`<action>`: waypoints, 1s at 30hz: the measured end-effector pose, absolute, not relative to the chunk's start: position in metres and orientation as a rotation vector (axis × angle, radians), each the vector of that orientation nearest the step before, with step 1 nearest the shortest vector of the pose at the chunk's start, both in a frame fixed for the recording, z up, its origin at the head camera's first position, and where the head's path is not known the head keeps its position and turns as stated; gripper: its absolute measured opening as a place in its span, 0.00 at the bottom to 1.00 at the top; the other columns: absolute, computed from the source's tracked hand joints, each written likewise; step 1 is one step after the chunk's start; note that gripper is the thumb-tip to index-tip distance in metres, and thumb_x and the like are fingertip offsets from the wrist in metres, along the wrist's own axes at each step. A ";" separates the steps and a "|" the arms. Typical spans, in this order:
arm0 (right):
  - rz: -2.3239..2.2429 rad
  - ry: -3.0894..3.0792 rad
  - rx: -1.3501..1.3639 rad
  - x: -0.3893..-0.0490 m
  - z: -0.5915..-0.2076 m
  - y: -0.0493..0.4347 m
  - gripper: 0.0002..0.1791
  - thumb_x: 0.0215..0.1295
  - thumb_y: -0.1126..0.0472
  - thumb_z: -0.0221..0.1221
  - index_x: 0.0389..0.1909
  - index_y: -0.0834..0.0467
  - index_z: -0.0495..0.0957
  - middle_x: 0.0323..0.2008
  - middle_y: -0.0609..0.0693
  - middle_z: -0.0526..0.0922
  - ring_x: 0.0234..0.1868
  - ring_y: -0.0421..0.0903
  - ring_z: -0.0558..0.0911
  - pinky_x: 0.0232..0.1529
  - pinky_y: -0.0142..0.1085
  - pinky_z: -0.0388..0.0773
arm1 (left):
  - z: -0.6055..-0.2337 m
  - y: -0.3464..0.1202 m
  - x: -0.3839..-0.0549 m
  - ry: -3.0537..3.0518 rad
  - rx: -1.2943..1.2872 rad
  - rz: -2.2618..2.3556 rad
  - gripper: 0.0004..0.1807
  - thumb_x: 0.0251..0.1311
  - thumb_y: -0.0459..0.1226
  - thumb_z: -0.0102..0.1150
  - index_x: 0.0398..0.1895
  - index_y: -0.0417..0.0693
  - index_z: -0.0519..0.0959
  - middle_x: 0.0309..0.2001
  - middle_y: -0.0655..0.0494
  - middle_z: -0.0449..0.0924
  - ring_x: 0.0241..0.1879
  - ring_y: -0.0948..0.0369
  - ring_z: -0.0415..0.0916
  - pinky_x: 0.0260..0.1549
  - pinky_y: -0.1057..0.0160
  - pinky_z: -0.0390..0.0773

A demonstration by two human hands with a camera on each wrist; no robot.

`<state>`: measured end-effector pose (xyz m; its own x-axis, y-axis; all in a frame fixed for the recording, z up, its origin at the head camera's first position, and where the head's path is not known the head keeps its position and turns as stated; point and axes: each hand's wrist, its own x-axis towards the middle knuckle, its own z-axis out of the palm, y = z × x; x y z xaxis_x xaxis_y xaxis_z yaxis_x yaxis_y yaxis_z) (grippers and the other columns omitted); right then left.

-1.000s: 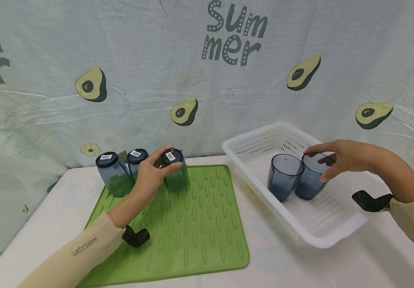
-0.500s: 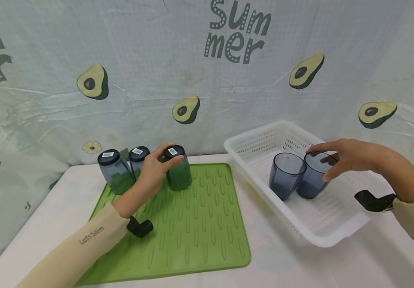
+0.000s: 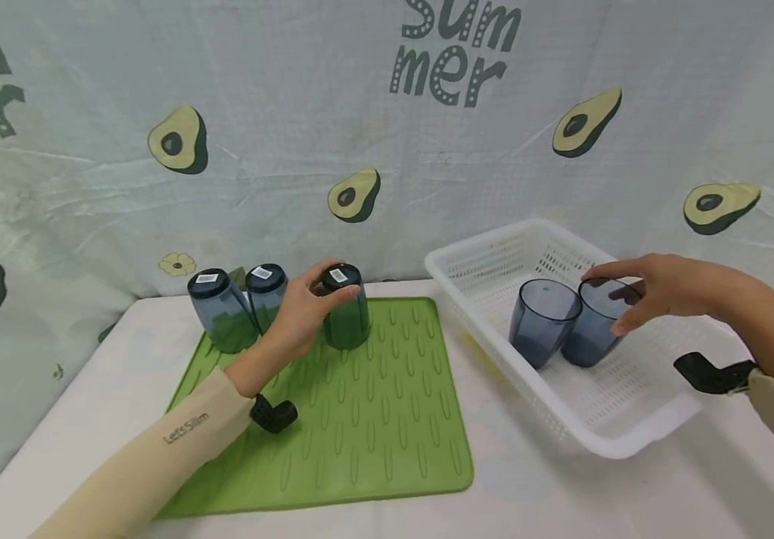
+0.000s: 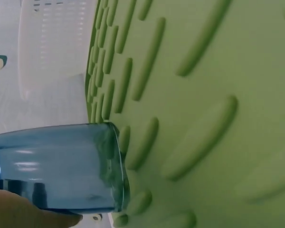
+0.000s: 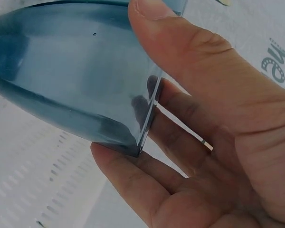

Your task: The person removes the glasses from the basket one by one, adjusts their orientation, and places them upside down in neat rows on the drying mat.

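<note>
My left hand (image 3: 298, 318) grips an upside-down blue-grey glass (image 3: 349, 328) near its base, thumb and fingers around it. In the left wrist view the glass's rim end meets the green ridged drying mat (image 3: 373, 464). Over the white plastic basket (image 3: 612, 448), my right hand (image 3: 683, 288) holds the rim of a second blue-grey glass (image 3: 582, 344), mouth up, thumb on one side and fingers on the other. Beside that one stands another mouth-up glass (image 3: 540, 329), tilted a little. Two more upside-down glasses, a left one (image 3: 221, 318) and a right one (image 3: 266, 303), sit at the mat's back left.
Mat and basket stand side by side on a table with a white cloth (image 3: 515, 501). Behind them hangs a pale curtain (image 3: 259, 97) printed with avocados. The basket's raised perforated walls surround the two mouth-up glasses.
The glass in my left hand has shifted slightly right, away from the two at the mat's back left. My right hand stays on its glass. The head view has tilted slightly.
</note>
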<state>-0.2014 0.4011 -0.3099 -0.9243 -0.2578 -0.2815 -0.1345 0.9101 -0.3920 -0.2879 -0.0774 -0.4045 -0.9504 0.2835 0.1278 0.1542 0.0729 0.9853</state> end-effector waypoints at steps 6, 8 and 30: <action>-0.508 2.775 -0.288 -0.198 -0.311 0.399 0.52 0.51 0.50 0.78 0.75 0.58 0.65 0.69 0.73 0.66 0.64 0.71 0.74 0.51 0.58 0.80 | -0.404 -0.088 -0.287 2.256 0.482 1.970 0.34 0.68 0.36 0.66 0.76 0.53 0.66 0.70 0.47 0.68 0.63 0.50 0.72 0.65 0.49 0.71; -0.501 2.786 -0.284 -0.198 -0.311 0.399 0.52 0.50 0.49 0.78 0.75 0.58 0.65 0.69 0.73 0.66 0.64 0.71 0.74 0.51 0.58 0.80 | -0.403 -0.090 -0.289 2.247 0.508 1.957 0.35 0.68 0.36 0.66 0.76 0.53 0.66 0.71 0.47 0.67 0.63 0.50 0.72 0.65 0.49 0.71; -0.718 2.717 -0.455 -0.195 -0.313 0.416 0.48 0.55 0.53 0.76 0.73 0.60 0.63 0.72 0.65 0.64 0.68 0.72 0.70 0.55 0.48 0.81 | -0.408 -0.086 -0.289 2.243 0.533 1.969 0.35 0.68 0.36 0.66 0.76 0.53 0.66 0.71 0.46 0.68 0.66 0.48 0.70 0.67 0.49 0.70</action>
<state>-0.1945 0.4157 -0.3133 -0.9068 -0.3720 -0.1984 -0.2254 0.8256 -0.5173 -0.2893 -0.0858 -0.4075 -0.9324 0.3304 0.1463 0.1880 0.0978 0.9773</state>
